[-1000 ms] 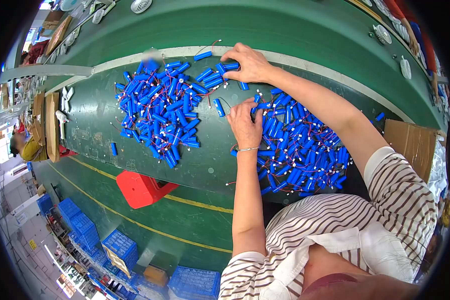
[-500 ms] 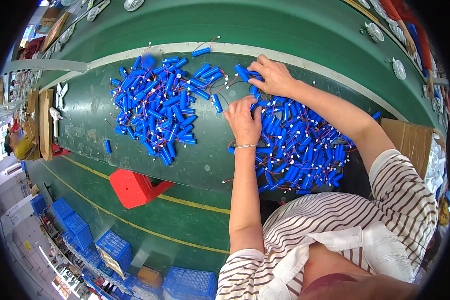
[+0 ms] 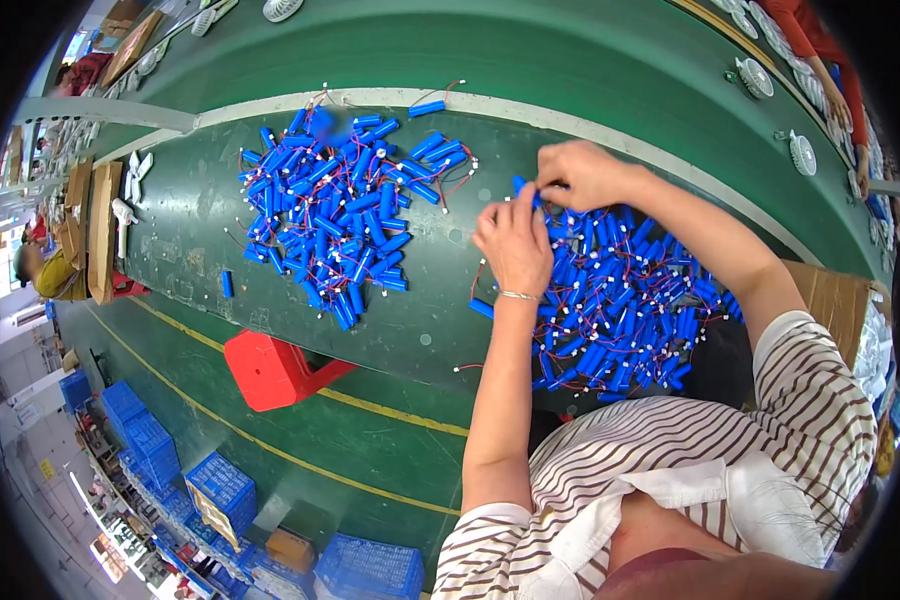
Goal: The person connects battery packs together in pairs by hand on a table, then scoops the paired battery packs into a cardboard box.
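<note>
Two loose heaps of blue cylindrical batteries with thin red and dark wires and white plugs lie on the dark green table. One heap of batteries is to the left; the other heap of batteries spreads in front of my body. At the far-left edge of the near heap my two hands meet. My right hand is pinched at a blue battery, partly hidden by the fingers. Against the same battery, the bent fingers of my left hand close from the near side. A single battery lies beside my left wrist.
A green conveyor belt runs behind the table, carrying small white fans. A red stool stands at the near side. Blue crates line the floor. A cardboard box is at right. Another person's hand is across the belt.
My right hand has drawn back from the batteries at the upper edge and come together with my left hand. Loose batteries there have gone from their spots. The whole view has shifted slightly.
</note>
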Demonstrator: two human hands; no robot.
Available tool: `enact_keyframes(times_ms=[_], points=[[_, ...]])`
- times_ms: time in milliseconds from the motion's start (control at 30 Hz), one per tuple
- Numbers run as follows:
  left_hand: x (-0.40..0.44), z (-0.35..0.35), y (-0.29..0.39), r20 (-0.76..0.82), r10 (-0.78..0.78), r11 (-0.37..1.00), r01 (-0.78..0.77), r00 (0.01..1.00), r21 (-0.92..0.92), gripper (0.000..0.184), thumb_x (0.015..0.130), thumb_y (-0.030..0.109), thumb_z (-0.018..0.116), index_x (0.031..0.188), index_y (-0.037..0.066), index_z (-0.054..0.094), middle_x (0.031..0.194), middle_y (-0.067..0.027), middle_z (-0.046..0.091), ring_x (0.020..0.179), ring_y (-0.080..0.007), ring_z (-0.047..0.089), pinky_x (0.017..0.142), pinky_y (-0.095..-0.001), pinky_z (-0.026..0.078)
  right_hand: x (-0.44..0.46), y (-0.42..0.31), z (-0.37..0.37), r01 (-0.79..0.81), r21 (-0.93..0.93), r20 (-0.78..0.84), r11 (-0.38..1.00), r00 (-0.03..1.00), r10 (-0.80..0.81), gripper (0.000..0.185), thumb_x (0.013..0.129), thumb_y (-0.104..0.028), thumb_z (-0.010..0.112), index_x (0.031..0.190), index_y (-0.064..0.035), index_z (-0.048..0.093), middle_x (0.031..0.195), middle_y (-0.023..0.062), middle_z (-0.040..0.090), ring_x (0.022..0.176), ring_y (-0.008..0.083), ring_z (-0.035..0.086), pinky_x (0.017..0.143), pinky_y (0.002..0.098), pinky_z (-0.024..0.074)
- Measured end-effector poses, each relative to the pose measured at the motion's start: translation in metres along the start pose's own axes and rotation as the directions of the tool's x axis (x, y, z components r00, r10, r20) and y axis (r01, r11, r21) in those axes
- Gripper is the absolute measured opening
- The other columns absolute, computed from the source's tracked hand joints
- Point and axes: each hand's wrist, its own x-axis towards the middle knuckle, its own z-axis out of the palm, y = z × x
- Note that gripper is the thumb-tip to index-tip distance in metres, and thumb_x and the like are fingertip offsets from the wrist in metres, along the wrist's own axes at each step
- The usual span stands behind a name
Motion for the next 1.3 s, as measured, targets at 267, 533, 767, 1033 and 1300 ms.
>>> enact_keyframes(times_ms=[267, 533, 767, 1033, 1300], points=[[-0.013, -0.011, 0.002, 0.009, 0.073, 0.992, -0.072, 0.997, -0.102, 0.029, 0.089, 0.025, 0.060, 0.117, 0.019, 0.065, 0.110, -0.0062, 0.059, 0.106, -0.0270, 0.050, 0.091, -0.0426, 0.032, 0.112, -0.011, 0.024, 0.080, -0.064, -0.363, 0.995, 0.927, -0.098, 0.028, 0.075, -0.017, 0.072, 0.101, -0.0103, 0.064, 0.101, 0.0086, 0.056, 0.094, 0.0284, 0.057, 0.080, 0.0412, 0.0476], [-0.001, -0.028, -0.020, -0.203, -0.048, 0.967, -0.005, 0.978, -0.253, 0.019, 0.088, 0.013, 0.058, 0.102, 0.003, 0.065, 0.111, -0.0141, 0.057, 0.104, -0.0326, 0.051, 0.090, -0.0423, 0.039, 0.042, -0.010, 0.023, 0.104, -0.017, -0.298, 0.994, 0.949, -0.104, 0.016, 0.077, -0.017, 0.069, 0.088, -0.0082, 0.061, 0.102, 0.0071, 0.056, 0.094, 0.0284, 0.058, 0.079, 0.0417, 0.0470], [0.103, -0.005, -0.033, -0.290, 0.077, 0.997, -0.067, 0.954, 0.045, 0.041, 0.084, 0.006, 0.055, 0.125, 0.002, 0.052, 0.131, -0.0198, 0.047, 0.121, -0.0394, 0.042, 0.101, -0.0492, 0.033, 0.041, -0.012, 0.019, 0.076, -0.008, -0.286, 0.997, 0.955, -0.076, 0.017, 0.075, -0.014, 0.069, 0.087, -0.0076, 0.059, 0.099, 0.0075, 0.056, 0.092, 0.0294, 0.057, 0.079, 0.0424, 0.0460], [0.119, 0.009, -0.019, 0.055, -0.180, 0.952, 0.160, 0.982, 0.259, 0.049, 0.088, 0.026, 0.058, 0.128, 0.000, 0.047, 0.137, -0.0274, 0.038, 0.127, -0.0405, 0.037, 0.104, -0.0509, 0.030, 0.014, -0.012, 0.018, 0.058, -0.059, -0.306, 0.997, 0.949, -0.073, 0.014, 0.080, -0.015, 0.066, 0.093, -0.0102, 0.066, 0.104, 0.0060, 0.059, 0.092, 0.0264, 0.059, 0.077, 0.0391, 0.0448], [0.021, 0.012, 0.019, 0.086, -0.116, 0.986, 0.104, 0.990, 0.128, 0.056, 0.089, 0.027, 0.058, 0.136, 0.002, 0.041, 0.146, -0.0270, 0.026, 0.135, -0.0422, 0.027, 0.105, -0.0596, 0.024, -0.015, -0.021, -0.038, -0.007, 0.042, 0.072, 0.999, 0.997, 0.004, 0.014, 0.077, -0.019, 0.063, 0.076, -0.0048, 0.065, 0.077, 0.0113, 0.064, 0.070, 0.0295, 0.060, 0.062, 0.0407, 0.0459]])
